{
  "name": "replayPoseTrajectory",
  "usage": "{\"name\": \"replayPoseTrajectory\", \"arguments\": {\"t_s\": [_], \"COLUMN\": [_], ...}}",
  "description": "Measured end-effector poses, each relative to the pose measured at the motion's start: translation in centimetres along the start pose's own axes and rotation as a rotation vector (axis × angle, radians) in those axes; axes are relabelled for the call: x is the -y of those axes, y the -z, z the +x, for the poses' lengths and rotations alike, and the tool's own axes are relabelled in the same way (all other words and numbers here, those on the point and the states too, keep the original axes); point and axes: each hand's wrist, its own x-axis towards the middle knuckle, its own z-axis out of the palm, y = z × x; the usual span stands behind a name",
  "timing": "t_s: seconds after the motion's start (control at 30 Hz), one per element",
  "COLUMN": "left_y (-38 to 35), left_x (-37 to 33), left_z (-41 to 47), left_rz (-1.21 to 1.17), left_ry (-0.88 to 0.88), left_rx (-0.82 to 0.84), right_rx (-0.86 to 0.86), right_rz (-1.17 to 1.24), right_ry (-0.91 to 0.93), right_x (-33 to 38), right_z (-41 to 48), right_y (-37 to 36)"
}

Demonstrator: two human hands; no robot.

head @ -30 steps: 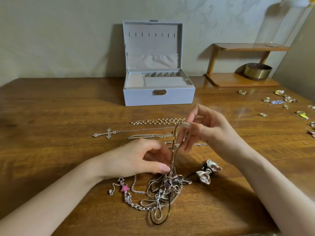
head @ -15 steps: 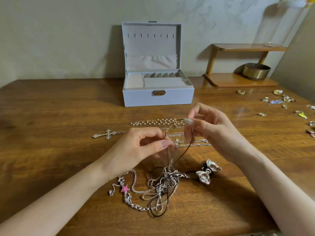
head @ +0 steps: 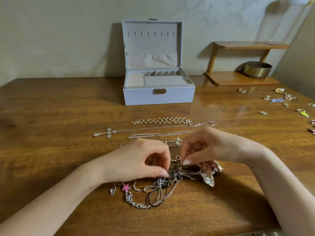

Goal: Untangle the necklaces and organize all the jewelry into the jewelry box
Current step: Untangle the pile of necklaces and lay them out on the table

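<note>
A tangled heap of necklaces (head: 158,188) lies on the wooden table in front of me, with a pink star charm (head: 125,187) at its left and a silver bow charm (head: 208,179) at its right. My left hand (head: 141,159) pinches strands at the top of the tangle. Just to its right, my right hand (head: 204,147) pinches a thin chain near a small flower charm (head: 178,157). Beyond my hands lie straightened chains: a cross necklace (head: 109,132) and a beaded gold chain (head: 163,120). The open pale jewelry box (head: 158,96) stands behind them.
Several small earrings and charms (head: 279,99) are scattered at the table's right side. A wooden two-tier shelf (head: 238,79) with a brass bowl (head: 258,69) stands at the back right against the wall.
Both hands have dropped from holding a strand lifted above the table down onto the tangle. The raised chain now lies in the heap.
</note>
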Motion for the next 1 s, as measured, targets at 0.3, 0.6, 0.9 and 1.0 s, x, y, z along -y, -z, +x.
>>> {"name": "replayPoseTrajectory", "arguments": {"t_s": [0.3, 0.6, 0.9, 1.0], "left_y": [-0.1, 0.1, 1.5, 2.1], "left_x": [0.1, 1.1, 0.5, 0.4], "left_z": [-0.2, -0.3, -0.8, -1.1], "left_rz": [0.202, 0.205, 0.146, 0.117], "left_ry": [0.055, 0.014, 0.047, 0.085], "left_rx": [0.212, 0.260, 0.387, 0.424], "right_rx": [-0.054, 0.077, 0.225, 0.256], "right_rz": [-0.216, -0.310, -0.299, -0.258], "right_ry": [0.197, 0.150, 0.030, 0.015], "right_x": [0.5, 0.5, 0.7, 0.7], "right_z": [0.3, 0.8, -0.2, -0.5], "right_y": [-0.5, -1.4, -0.4, -0.1]}}
